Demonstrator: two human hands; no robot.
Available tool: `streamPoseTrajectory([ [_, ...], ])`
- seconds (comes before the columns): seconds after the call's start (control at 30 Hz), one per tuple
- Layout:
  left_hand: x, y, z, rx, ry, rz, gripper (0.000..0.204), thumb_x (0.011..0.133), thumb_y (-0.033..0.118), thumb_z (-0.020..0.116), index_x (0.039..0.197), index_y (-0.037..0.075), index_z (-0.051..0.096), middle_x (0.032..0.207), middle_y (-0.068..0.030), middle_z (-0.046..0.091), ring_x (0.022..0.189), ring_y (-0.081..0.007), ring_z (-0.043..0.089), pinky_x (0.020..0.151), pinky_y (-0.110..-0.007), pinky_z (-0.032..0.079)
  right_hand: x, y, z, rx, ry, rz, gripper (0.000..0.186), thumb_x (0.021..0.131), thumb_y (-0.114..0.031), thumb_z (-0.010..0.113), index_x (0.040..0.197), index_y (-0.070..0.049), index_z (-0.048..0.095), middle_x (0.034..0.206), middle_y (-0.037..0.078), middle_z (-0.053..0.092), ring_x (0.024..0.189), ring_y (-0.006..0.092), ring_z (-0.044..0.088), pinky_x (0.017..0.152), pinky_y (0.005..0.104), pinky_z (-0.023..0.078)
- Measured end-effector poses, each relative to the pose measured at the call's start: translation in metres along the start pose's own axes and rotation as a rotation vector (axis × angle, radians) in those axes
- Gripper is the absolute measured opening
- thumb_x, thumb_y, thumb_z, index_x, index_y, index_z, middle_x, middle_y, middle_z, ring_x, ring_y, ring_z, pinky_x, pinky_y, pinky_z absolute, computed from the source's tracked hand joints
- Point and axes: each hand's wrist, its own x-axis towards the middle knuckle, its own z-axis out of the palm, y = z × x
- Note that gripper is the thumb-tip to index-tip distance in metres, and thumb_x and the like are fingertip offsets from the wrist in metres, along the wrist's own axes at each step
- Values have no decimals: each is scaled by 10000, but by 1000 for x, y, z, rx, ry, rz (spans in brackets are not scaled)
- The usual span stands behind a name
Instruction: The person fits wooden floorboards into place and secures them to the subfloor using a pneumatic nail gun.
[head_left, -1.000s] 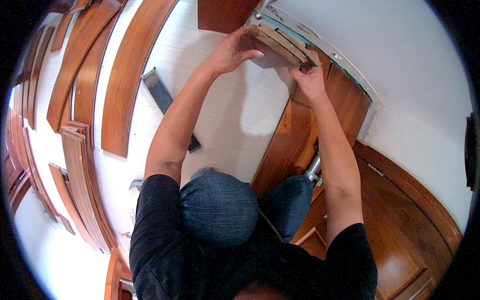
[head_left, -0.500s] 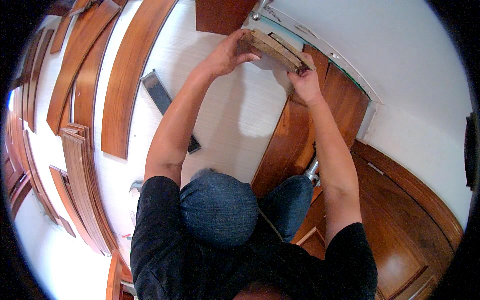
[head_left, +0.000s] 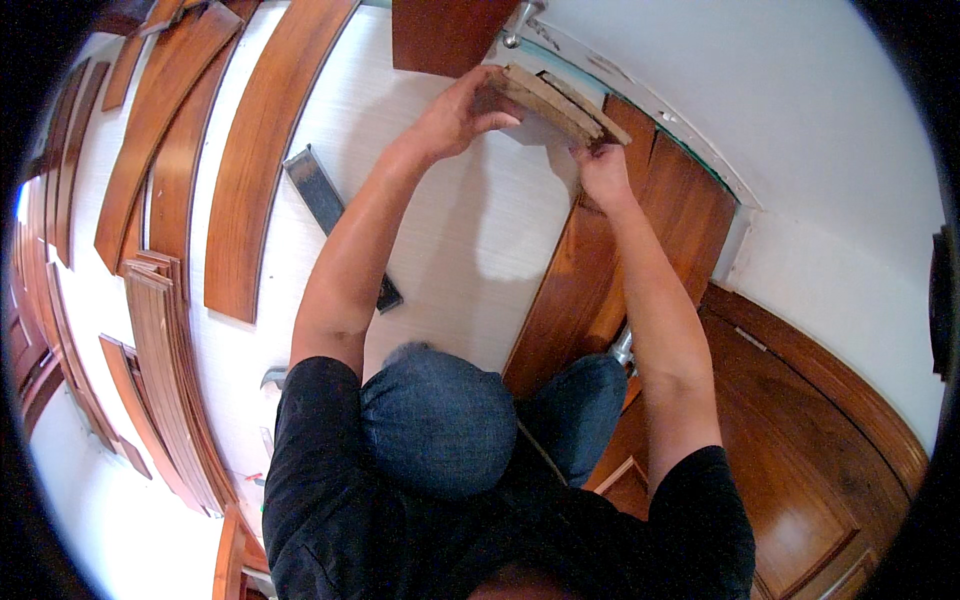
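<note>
Near the wall at the far side, I hold up a short, rough-edged piece of wooden board (head_left: 550, 105). It looks like two layers with a dark gap between them. My left hand (head_left: 458, 118) is closed round its left end, the thumb stretched along the near side. At the right end, my right hand (head_left: 606, 178) pinches the near lower corner, its fingertips partly hidden. Below the board lies pale, light-coloured flooring (head_left: 470, 230). Reddish-brown floor planks (head_left: 665, 225) are laid along the wall, just beyond my right hand.
Loose brown planks (head_left: 265, 170) lie at the left, with a stack of narrower ones (head_left: 165, 350) nearer. A dark metal bar (head_left: 318, 188) lies partly under my left forearm. A hammer head (head_left: 272, 377) shows beside my left sleeve. A wooden door (head_left: 790, 450) stands at the right.
My right hand has slipped slightly down and left on the board's corner, its fingers no longer on the upper edge. The board and my left hand have hardly moved.
</note>
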Motion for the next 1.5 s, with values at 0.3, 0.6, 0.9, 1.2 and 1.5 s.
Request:
streamPoseTrajectory([
  [0.3, -82, 12, -26, -314, 262, -408, 482, 1027, 308, 630, 1343, -45, 541, 1222, -110, 680, 1056, -193, 649, 958, -356, 519, -24, -26, 15, 428, 80, 332, 379, 968, -216, 721, 1270, -20, 603, 1141, 64, 693, 1015, 169, 632, 919, 337, 506],
  [0.6, -141, -3, -33, -453, 302, -599, 532, 1043, 379, 599, 1308, -82, 568, 1180, -120, 686, 1028, -162, 651, 921, -321, 529, -82, -44, 100, 245, 114, 323, 463, 1005, -264, 663, 1345, 30, 555, 1238, 133, 668, 1099, 220, 621, 1014, 358, 476],
  [0.9, -138, -2, -18, -400, 196, -661, 498, 1043, 370, 603, 1279, -69, 608, 1141, -112, 694, 1034, -160, 636, 923, -311, 511, -141, -79, 118, 610, -8, 469, 461, 1094, -354, 486, 1311, 40, 589, 1249, 93, 648, 1156, 177, 564, 1038, 335, 439],
  [1.2, -138, -20, -85, -24, 629, -572, 425, 1049, 350, 582, 1212, -39, 636, 1103, -130, 714, 993, -184, 641, 909, -327, 490, -165, 1, 62, 428, 298, 486, 536, 1068, -442, 517, 1271, 43, 622, 1169, 94, 674, 1079, 181, 578, 982, 330, 456],
  [1.5, -133, -16, -94, 638, 576, -422, 432, 1006, 277, 644, 1296, -40, 591, 1118, -192, 680, 1015, -292, 650, 936, -393, 497, -178, -4, 29, 610, 382, 570, 373, 1061, -340, 580, 1179, 6, 658, 1105, 4, 659, 1011, 110, 559, 938, 279, 432],
])
